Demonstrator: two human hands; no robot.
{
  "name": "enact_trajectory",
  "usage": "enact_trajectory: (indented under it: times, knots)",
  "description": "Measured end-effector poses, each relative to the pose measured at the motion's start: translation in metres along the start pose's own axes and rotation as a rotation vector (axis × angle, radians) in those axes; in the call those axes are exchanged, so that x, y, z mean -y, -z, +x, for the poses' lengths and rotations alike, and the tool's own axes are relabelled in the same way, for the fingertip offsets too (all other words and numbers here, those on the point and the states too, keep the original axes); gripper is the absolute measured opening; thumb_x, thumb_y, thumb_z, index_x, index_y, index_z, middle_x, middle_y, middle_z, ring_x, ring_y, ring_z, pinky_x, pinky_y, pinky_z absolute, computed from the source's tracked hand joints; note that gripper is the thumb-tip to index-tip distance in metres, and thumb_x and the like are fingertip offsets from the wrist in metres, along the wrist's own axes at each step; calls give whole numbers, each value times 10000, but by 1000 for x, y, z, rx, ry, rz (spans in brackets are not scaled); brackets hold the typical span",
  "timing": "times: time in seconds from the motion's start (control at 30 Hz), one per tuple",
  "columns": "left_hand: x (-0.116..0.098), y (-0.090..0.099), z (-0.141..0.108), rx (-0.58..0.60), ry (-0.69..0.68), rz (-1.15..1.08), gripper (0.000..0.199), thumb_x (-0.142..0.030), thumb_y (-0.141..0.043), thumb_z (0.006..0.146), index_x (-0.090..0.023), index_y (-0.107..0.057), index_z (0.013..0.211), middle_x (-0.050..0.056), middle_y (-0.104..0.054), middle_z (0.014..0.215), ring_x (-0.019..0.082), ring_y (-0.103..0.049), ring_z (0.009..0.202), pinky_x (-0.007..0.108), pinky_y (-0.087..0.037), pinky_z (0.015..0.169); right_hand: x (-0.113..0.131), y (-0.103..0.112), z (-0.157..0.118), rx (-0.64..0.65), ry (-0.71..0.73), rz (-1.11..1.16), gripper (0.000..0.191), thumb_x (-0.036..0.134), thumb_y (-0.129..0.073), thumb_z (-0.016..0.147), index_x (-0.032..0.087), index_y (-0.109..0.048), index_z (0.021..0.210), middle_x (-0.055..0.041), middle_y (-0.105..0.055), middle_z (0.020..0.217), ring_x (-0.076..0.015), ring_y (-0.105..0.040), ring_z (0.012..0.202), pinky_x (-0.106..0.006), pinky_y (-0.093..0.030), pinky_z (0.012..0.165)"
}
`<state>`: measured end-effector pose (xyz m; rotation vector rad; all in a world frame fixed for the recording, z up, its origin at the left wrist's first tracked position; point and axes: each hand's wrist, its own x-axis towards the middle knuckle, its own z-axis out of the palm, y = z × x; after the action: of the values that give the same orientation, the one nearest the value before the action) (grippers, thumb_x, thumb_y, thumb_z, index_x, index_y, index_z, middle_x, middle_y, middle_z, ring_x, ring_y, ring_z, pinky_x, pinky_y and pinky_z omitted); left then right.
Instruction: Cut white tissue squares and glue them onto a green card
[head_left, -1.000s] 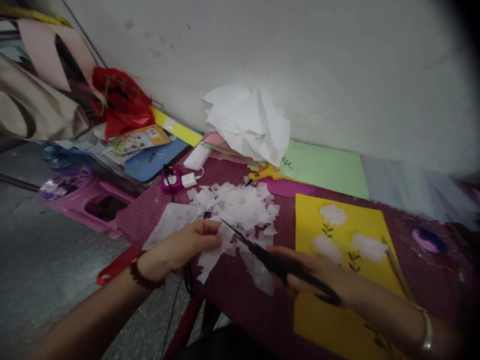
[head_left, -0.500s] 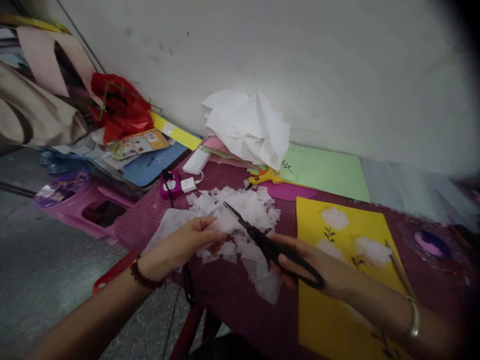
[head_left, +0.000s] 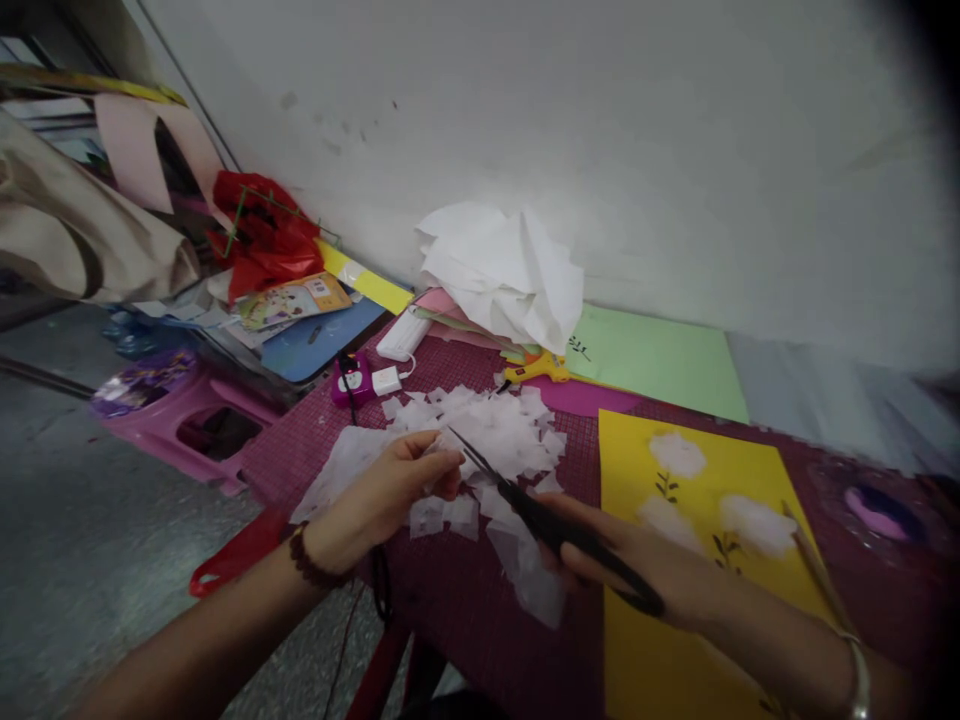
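Observation:
My right hand [head_left: 600, 550] grips a pair of black-handled scissors [head_left: 540, 515], its fingers in the handles and the blades pointing up and left. The blade tips lie close to my left hand [head_left: 409, 480], which pinches a small piece of thin white paper, mostly hidden by the fingers. Behind both hands spreads a heap of cut white tissue pieces [head_left: 487, 425]. A larger white sheet [head_left: 341, 465] lies under my left wrist, and another loose translucent piece [head_left: 529, 575] is below the scissors.
Yellow card with white puffy flowers [head_left: 622, 640] lies at right. Behind the heap are a yellow glue gun [head_left: 541, 367], crumpled white paper [head_left: 506, 270], green card [head_left: 660, 360] and a purple socket block [head_left: 352, 380]. A pink stool [head_left: 157, 415] stands left.
The scissor blades have come closer together, with their tips nearer my left fingers. My left hand has risen slightly relative to the heap. The view has shifted a little.

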<state>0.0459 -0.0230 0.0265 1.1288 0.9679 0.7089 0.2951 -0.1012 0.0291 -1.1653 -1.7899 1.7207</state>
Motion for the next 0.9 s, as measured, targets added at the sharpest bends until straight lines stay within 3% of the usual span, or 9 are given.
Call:
enact_trajectory:
  times: [0.1, 0.27, 0.4, 0.5, 0.7, 0.9]
  knots:
    - [1, -7, 0, 10, 30, -33, 199, -311, -715, 756, -170, -636, 640, 0, -602, 605, 97, -510, 535, 225, -405, 561, 4, -1, 3, 20, -83, 107, 832, 755, -519, 811, 120, -508, 1348, -50, -509, 809, -153, -461, 669, -288, -370, 568]
    - [3, -11, 3, 35, 45, -70, 192, -312, -731, 741, -166, -631, 665, -4, -596, 608, 93, -515, 531, 223, -415, 553, 1, -5, 3, -60, -86, 214, 809, 748, -565, 790, 128, -527, 1308, -27, -520, 783, -113, -457, 609, -257, -344, 534]
    - [3, -7, 1, 51, 97, -118, 211, -311, -772, 684, -159, -627, 696, 1, -609, 640, 102, -543, 556, 224, -442, 554, -7, -9, 4, -124, -110, 261, 780, 743, -605, 761, 123, -553, 1231, 12, -500, 705, -73, -416, 510, -222, -288, 451]
    - [6, 2, 0, -12, 114, -162, 210, -287, -786, 656, -167, -616, 688, -26, -566, 603, 100, -531, 531, 225, -462, 528, -6, -7, 6, -138, -149, 241, 763, 763, -584, 760, 133, -551, 1189, 36, -473, 672, -62, -386, 469, -218, -275, 432]
    - [3, 19, 7, -167, 80, -172, 251, -267, -830, 613, -168, -613, 689, -67, -508, 575, 64, -461, 480, 209, -490, 484, 6, 6, 6, -29, -105, 177, 840, 803, -539, 763, 111, -529, 1239, -61, -540, 865, -149, -488, 741, -291, -406, 648]
    - [-3, 15, 14, -204, 34, -188, 275, -295, -836, 612, -172, -611, 713, -65, -520, 601, 64, -466, 482, 211, -493, 472, 4, 8, 3, 14, -125, 108, 864, 784, -520, 791, 102, -486, 1320, -50, -507, 846, -168, -452, 760, -332, -405, 704]
